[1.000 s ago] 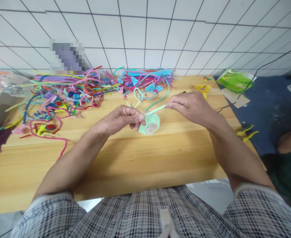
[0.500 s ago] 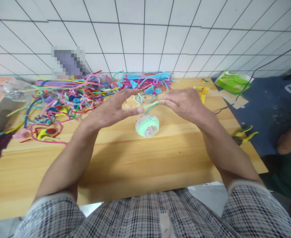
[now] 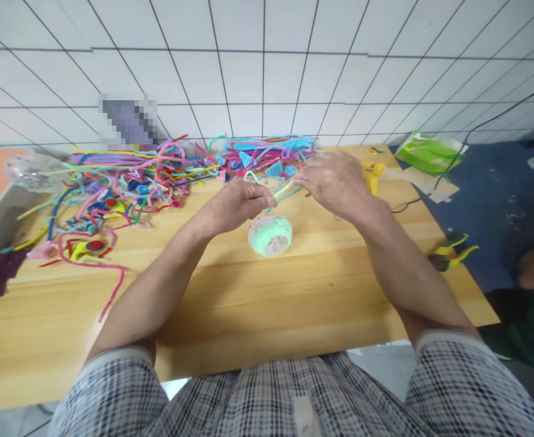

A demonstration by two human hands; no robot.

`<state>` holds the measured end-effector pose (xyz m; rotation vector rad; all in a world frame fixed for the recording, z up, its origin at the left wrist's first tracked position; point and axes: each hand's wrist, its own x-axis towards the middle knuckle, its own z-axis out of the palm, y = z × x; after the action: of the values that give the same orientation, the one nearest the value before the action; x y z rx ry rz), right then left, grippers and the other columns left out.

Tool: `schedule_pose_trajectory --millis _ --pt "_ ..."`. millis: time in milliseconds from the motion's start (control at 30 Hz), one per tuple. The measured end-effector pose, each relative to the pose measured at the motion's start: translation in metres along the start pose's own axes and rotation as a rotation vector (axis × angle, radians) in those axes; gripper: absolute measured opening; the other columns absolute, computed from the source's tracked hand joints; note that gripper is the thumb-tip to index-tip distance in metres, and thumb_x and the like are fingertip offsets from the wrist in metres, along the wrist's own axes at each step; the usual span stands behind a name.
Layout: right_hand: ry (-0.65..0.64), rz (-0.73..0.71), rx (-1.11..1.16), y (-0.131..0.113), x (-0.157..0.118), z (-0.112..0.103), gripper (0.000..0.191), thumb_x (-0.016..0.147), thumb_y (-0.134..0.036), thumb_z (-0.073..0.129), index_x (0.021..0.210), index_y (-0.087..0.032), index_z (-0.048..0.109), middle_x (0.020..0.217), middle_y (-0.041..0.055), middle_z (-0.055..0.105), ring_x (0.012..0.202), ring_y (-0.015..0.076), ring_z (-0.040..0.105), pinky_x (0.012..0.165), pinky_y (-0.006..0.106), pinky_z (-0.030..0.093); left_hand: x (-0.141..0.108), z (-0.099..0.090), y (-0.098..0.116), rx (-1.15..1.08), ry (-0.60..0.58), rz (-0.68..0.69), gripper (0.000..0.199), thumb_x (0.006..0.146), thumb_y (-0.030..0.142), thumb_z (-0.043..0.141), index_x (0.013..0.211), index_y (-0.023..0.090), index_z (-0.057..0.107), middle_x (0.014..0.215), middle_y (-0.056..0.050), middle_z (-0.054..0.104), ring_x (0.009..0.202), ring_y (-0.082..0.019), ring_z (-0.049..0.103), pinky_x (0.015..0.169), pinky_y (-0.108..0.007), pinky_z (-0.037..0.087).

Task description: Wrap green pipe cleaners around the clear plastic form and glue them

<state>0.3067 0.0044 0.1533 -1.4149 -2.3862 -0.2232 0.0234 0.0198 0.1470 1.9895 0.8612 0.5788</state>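
The stem [image 3: 284, 192] is pale green and thin; its visible section is nearly straight and slants up to the right. It is located between the two hands, above the table [image 3: 294, 315] and beyond the bowl [image 3: 263, 238], which is rounded, light green outside and whitish at its opening. Left hand [image 3: 238, 207]: fingers curled, thumb and forefinger closed at the stem's lower end. Right hand [image 3: 335, 182]: fingertips pinched together on the upper end, other fingers bent. Relative to the frame 0.5 s earlier, the left hand has changed from spread fingers to a closed pinch; the right remains pinched.
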Motion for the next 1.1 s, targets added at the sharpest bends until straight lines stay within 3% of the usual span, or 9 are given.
schedule_pose_trajectory --millis 100,167,267,433,533,700,933,1000,1100 --pt "0.067 0.037 -0.036 -0.003 0.0 0.002 0.036 0.122 -0.049 0.056 0.109 -0.032 0.085 0.116 0.0059 0.086 0.121 0.0295 0.073 0.113 0.049 0.05 0.001 0.0 -0.002 -0.082 0.077 -0.094 0.029 0.096 0.04 0.07 0.08 0.018 0.078 0.058 0.005 0.053 0.054 -0.009 0.041 0.056 -0.024 0.031" --pt "0.27 0.101 -0.01 -0.01 -0.006 -0.002 0.033 0.119 -0.054 0.06 0.119 -0.033 0.085 0.126 0.0087 0.084 0.127 0.0319 0.07 0.117 0.054 0.049 0.002 0.0 -0.003 -0.117 0.159 -0.117 0.03 0.095 0.043 0.072 0.079 0.018 0.077 0.058 0.005 0.053 0.053 -0.008 0.039 0.054 -0.024 0.029" --pt "0.517 0.269 0.204 -0.023 -0.017 -0.004 0.048 0.119 -0.064 0.055 0.108 -0.028 0.084 0.106 0.0113 0.081 0.11 0.0309 0.071 0.106 0.052 0.053 0.003 0.002 -0.003 -0.163 0.241 -0.069 0.043 0.092 0.051 0.077 0.065 0.019 0.068 0.058 0.003 0.057 0.054 -0.008 0.04 0.054 -0.025 0.029" --pt "0.152 0.538 1.196 -0.044 -0.011 0.022 0.064 0.098 -0.089 0.073 0.096 -0.025 0.075 0.09 0.0007 0.074 0.07 0.0144 0.06 0.065 0.031 0.047 0.004 0.007 -0.007 -0.264 0.237 -0.044 0.053 0.089 0.06 0.083 0.062 0.02 0.062 0.055 0.003 0.054 0.053 -0.008 0.037 0.053 -0.026 0.025" --pt "0.196 0.653 1.513 -0.048 0.004 0.039 0.067 0.09 -0.09 0.082 0.103 -0.026 0.074 0.09 -0.0019 0.071 0.066 0.0105 0.059 0.06 0.027 0.047 0.002 0.008 -0.011 -0.289 0.168 -0.064 0.046 0.09 0.058 0.082 0.068 0.02 0.067 0.055 0.004 0.053 0.051 -0.008 0.035 0.051 -0.027 0.023" --pt "0.276 0.713 1.595 -0.051 0.016 0.045 0.066 0.09 -0.09 0.084 0.095 -0.025 0.074 0.077 -0.0043 0.065 0.062 0.0099 0.057 0.059 0.025 0.05 -0.003 0.009 -0.011 -0.317 0.136 -0.089 0.049 0.088 0.066 0.087 0.076 0.019 0.077 0.054 0.006 0.05 0.05 -0.007 0.032 0.049 -0.026 0.02" --pt "0.358 0.601 1.385 -0.05 0.013 0.039 0.068 0.088 -0.091 0.084 0.083 -0.024 0.069 0.073 -0.0028 0.065 0.067 0.012 0.062 0.064 0.026 0.053 -0.008 0.01 -0.005 -0.359 0.089 -0.165 0.053 0.086 0.071 0.09 0.086 0.018 0.084 0.051 0.009 0.038 0.047 -0.006 0.025 0.047 -0.024 0.016" --pt "0.361 0.576 1.4 -0.05 0.012 0.031 0.069 0.088 -0.092 0.082 0.083 -0.025 0.067 0.08 -0.0011 0.069 0.07 0.013 0.064 0.065 0.027 0.054 -0.013 0.011 0.001 -0.382 0.057 -0.163 0.053 0.088 0.071 0.089 0.088 0.018 0.085 0.051 0.007 0.048 0.045 -0.006 0.032 0.046 -0.023 0.023" --pt "0.237 0.503 1.51 -0.053 0.007 0.015 0.07 0.087 -0.093 0.082 0.08 -0.026 0.063 0.081 -0.0004 0.071 0.065 0.0125 0.06 0.061 0.028 0.051 -0.023 0.012 0.015 -0.379 -0.069 -0.126 0.053 0.093 0.07 0.087 0.088 0.018 0.085 0.07 -0.003 0.074 0.062 -0.013 0.064 0.061 -0.024 0.051"
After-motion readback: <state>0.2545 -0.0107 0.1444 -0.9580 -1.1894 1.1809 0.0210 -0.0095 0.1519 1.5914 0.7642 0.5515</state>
